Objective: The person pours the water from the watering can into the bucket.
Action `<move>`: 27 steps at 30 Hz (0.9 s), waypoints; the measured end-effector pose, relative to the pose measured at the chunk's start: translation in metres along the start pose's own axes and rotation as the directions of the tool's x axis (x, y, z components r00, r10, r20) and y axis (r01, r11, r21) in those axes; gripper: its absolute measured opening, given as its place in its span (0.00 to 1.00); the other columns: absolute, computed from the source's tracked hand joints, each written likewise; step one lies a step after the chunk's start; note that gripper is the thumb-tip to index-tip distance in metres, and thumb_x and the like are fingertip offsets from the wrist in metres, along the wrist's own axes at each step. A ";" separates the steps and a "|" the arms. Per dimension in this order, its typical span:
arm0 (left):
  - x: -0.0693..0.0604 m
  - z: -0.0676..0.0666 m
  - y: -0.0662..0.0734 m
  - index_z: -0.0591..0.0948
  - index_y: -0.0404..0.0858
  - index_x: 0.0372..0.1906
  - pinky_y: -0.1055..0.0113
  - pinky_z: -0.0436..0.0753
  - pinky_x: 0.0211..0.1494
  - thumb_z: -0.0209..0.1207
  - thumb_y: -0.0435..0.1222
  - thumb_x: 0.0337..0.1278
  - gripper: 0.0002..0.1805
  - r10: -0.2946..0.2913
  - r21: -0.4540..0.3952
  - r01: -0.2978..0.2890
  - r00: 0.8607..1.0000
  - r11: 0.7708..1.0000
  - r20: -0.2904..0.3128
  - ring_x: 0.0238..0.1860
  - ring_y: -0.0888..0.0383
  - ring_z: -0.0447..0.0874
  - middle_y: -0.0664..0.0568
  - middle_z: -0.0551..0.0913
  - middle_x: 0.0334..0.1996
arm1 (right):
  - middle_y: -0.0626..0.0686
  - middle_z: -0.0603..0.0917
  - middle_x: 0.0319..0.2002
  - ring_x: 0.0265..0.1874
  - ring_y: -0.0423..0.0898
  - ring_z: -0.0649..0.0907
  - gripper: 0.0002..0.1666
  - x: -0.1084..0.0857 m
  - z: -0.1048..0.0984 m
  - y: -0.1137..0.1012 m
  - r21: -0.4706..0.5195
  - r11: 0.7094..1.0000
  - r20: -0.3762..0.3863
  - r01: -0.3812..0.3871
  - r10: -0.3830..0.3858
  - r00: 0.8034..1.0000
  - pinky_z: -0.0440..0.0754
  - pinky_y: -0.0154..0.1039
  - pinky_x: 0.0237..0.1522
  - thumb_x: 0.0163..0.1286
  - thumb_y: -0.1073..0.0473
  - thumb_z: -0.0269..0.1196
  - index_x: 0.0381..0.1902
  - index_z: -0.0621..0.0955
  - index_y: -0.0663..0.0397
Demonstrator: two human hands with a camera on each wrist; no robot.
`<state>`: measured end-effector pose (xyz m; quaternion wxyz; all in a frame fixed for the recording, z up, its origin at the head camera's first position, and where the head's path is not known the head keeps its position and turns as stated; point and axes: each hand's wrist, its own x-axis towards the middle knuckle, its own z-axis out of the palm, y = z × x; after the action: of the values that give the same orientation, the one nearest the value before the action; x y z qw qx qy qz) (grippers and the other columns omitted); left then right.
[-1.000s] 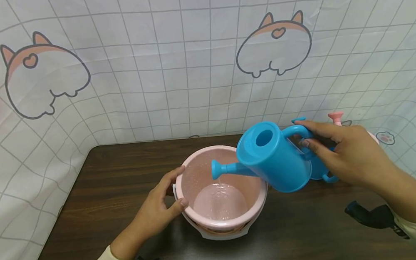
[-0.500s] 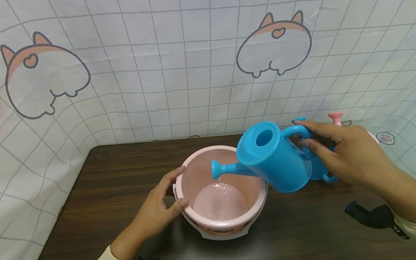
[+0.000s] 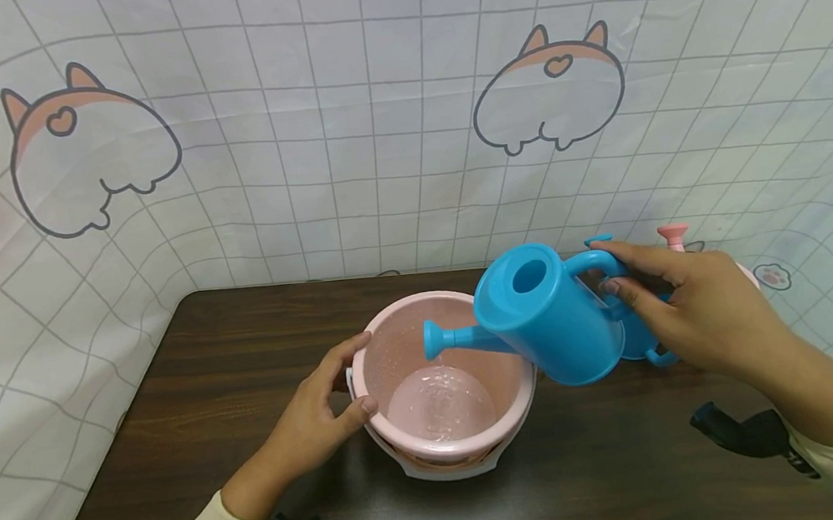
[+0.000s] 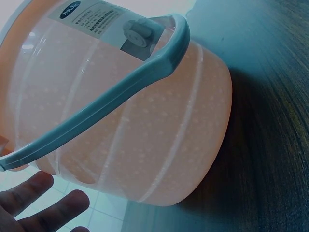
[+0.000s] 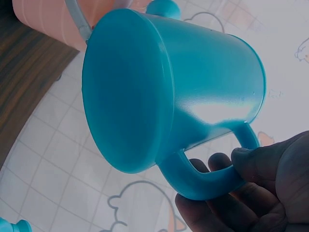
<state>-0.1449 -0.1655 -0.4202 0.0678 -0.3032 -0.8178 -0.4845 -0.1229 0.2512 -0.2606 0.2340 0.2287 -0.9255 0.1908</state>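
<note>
My right hand [image 3: 699,300] grips the handle of a blue watering can [image 3: 557,313], thumb and fingers around the loop. The can is tilted left, its spout over the mouth of a pink bucket [image 3: 449,445]. Shallow water [image 3: 441,400] with ripples lies in the bottom, and a thin trickle shows below the spout. My left hand [image 3: 311,421] holds the bucket's left rim, thumb at the front and fingers farther back. In the left wrist view the bucket's grey handle [image 4: 111,99] hangs down its labelled side. From the right wrist, the can's round base [image 5: 125,92] faces the camera.
Another blue item [image 3: 635,339], with a small curved handle, stands behind the can on the dark wooden table [image 3: 243,335]. Farther right, a pink sprinkler head [image 3: 673,233] shows behind my right hand. A white grid-patterned cloth [image 3: 346,149] hangs behind the table.
Both hands, the watering can and the bucket keep their places. Only the ripples and glints on the water in the bucket differ.
</note>
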 end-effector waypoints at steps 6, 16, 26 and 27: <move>0.000 0.000 0.000 0.65 0.49 0.77 0.49 0.78 0.53 0.60 0.58 0.67 0.39 0.001 -0.007 -0.001 1.000 1.000 0.002 0.45 0.58 0.83 0.51 0.81 0.55 | 0.66 0.87 0.47 0.22 0.46 0.79 0.30 0.000 0.000 0.000 -0.001 1.000 0.002 0.007 -0.007 1.000 0.68 0.36 0.19 0.62 0.70 0.73 0.63 0.81 0.63; 0.000 -0.001 0.002 0.65 0.48 0.77 0.47 0.78 0.52 0.59 0.58 0.68 0.39 0.004 -0.004 -0.004 1.000 1.000 -0.001 0.45 0.57 0.83 0.49 0.81 0.56 | 0.67 0.87 0.47 0.21 0.47 0.79 0.29 0.001 0.000 -0.001 -0.013 1.000 0.008 -0.005 0.005 1.000 0.67 0.37 0.18 0.63 0.68 0.72 0.63 0.81 0.63; 0.000 0.000 0.002 0.65 0.48 0.77 0.50 0.79 0.52 0.59 0.59 0.67 0.40 -0.003 -0.006 0.004 1.000 1.000 0.003 0.45 0.57 0.83 0.50 0.81 0.55 | 0.66 0.87 0.46 0.19 0.44 0.76 0.29 0.001 0.000 -0.001 -0.004 1.000 0.007 0.001 -0.001 1.000 0.65 0.36 0.17 0.63 0.69 0.72 0.63 0.81 0.64; 0.000 0.000 0.002 0.65 0.48 0.77 0.50 0.79 0.52 0.59 0.59 0.67 0.40 -0.003 -0.006 0.003 1.000 1.000 0.003 0.45 0.57 0.83 0.49 0.81 0.55 | 0.66 0.87 0.46 0.20 0.45 0.77 0.29 0.001 0.000 -0.001 -0.005 1.000 0.008 0.000 0.000 1.000 0.66 0.36 0.18 0.63 0.69 0.72 0.63 0.81 0.64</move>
<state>-0.1434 -0.1645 -0.4186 0.0650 -0.3032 -0.8168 -0.4865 -0.1233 0.2503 -0.2604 0.2308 0.2288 -0.9269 0.1878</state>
